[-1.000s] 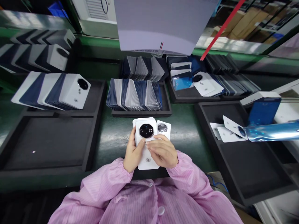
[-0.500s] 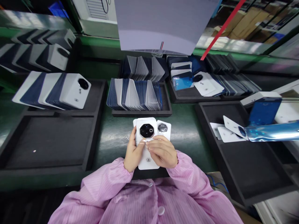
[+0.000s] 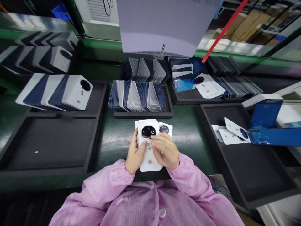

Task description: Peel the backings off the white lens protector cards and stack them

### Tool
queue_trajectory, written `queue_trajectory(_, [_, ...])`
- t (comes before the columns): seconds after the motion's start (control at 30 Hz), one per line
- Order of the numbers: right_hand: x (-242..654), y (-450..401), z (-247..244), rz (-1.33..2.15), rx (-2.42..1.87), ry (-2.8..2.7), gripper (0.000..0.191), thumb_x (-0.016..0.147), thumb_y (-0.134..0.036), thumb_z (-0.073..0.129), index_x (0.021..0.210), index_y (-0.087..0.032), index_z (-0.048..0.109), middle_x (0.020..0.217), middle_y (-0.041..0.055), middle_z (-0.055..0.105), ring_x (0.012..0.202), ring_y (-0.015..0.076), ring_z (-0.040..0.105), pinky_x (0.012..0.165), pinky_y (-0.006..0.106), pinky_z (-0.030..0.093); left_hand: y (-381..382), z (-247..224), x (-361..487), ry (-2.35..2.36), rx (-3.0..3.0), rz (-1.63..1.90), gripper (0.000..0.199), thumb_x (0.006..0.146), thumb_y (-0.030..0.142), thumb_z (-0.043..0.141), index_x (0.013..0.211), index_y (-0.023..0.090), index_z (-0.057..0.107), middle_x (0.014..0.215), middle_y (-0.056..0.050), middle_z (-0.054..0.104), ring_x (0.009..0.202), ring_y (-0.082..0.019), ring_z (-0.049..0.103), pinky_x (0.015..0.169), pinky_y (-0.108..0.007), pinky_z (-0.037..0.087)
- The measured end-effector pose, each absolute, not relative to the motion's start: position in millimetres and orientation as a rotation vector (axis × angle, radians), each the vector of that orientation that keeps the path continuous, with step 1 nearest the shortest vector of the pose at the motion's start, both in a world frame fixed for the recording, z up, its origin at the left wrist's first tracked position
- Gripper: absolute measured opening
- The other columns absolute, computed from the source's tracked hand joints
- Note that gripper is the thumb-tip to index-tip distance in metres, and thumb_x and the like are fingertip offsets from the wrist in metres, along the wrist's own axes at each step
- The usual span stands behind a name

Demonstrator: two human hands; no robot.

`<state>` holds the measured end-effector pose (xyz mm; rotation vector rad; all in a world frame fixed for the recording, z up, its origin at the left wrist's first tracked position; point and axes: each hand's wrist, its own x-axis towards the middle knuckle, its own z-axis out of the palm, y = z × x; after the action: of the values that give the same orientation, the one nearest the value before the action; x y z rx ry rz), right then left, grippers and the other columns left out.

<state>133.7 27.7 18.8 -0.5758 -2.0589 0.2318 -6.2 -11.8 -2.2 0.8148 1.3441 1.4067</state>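
A white phone-shaped panel with a black octagonal camera area lies in front of me, on top of at least one similar panel. My left hand is closed around its left edge, the thumb lying on its face just below the camera area. Over that lower camera edge, the fingers of my right hand are pinched on what looks like a thin clear film; its outline is hard to make out. Partly behind my right hand is another white panel with a greyer camera area.
A black tray of blue and white panels stands ahead. At left, a tray carries fanned panels. The right tray holds several loose white panels and blue film pieces. A hanging sheet covers the upper middle.
My right fingers have shifted slightly up and right, onto the lower camera edge, and have spread a little. My left hand keeps its hold on the panel. The view has shifted slightly.
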Motion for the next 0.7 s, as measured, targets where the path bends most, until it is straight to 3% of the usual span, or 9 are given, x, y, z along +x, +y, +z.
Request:
queue_trajectory(0.1, [137,33,18,0.256,-0.886,-2.032,0.064,0.081,-0.023,0.067,0.14,-0.016,0.041,0.134,0.019,0.056,0.134,0.0337,0.045,0.106,0.058,0.041,-12,-1,-4,1.312,0.757,1.405,0.059,0.082,0.032,0.062,0.137,0.022,0.043,0.139,-0.011,0.054,0.125,-0.024,0.055,0.102,-0.036,0.046])
queue_trajectory(0.2, [138,39,19,0.447,-1.078,-2.012,0.074,0.082,-0.034,0.067,0.145,-0.018,0.032,0.15,0.0199,0.037,0.141,0.0347,0.034,0.11,0.059,0.036,-13,0,-3,1.262,0.692,1.377,0.062,0.08,0.033,0.065,0.137,0.023,0.042,0.14,-0.011,0.053,0.123,-0.025,0.056,0.097,-0.035,0.049])
queue_trajectory(0.4, [135,41,27,0.619,-1.008,-1.798,0.051,0.081,-0.025,0.068,0.129,-0.019,0.052,0.139,0.0167,0.049,0.132,0.0292,0.047,0.11,0.047,0.041,-15,3,-1,1.165,0.622,1.375,0.067,0.076,0.038,0.069,0.136,0.022,0.042,0.137,-0.013,0.055,0.119,-0.026,0.059,0.092,-0.036,0.052])
queue_trajectory(0.47, [144,46,26,0.623,-1.007,-1.565,0.05,0.081,-0.023,0.067,0.128,-0.019,0.051,0.131,0.0155,0.056,0.12,0.026,0.057,0.102,0.041,0.049,-15,3,-1,1.17,0.611,1.39,0.067,0.076,0.037,0.07,0.135,0.021,0.042,0.136,-0.013,0.056,0.119,-0.026,0.058,0.094,-0.036,0.051])
queue_trajectory(0.6, [186,63,16,0.472,-1.027,-1.233,0.056,0.089,-0.023,0.059,0.139,-0.026,0.034,0.121,0.0097,0.063,0.1,0.0187,0.068,0.083,0.031,0.058,-14,3,-2,1.167,0.54,1.387,0.067,0.077,0.037,0.069,0.136,0.022,0.041,0.133,-0.013,0.059,0.114,-0.026,0.061,0.09,-0.037,0.053])
queue_trajectory(0.7, [213,73,1,0.442,-1.063,-1.404,0.047,0.089,-0.024,0.058,0.133,-0.024,0.041,0.104,0.0082,0.069,0.084,0.017,0.071,0.069,0.024,0.059,-13,4,-3,1.164,0.512,1.396,0.063,0.079,0.038,0.067,0.135,0.024,0.042,0.128,-0.01,0.062,0.108,-0.026,0.064,0.084,-0.036,0.055])
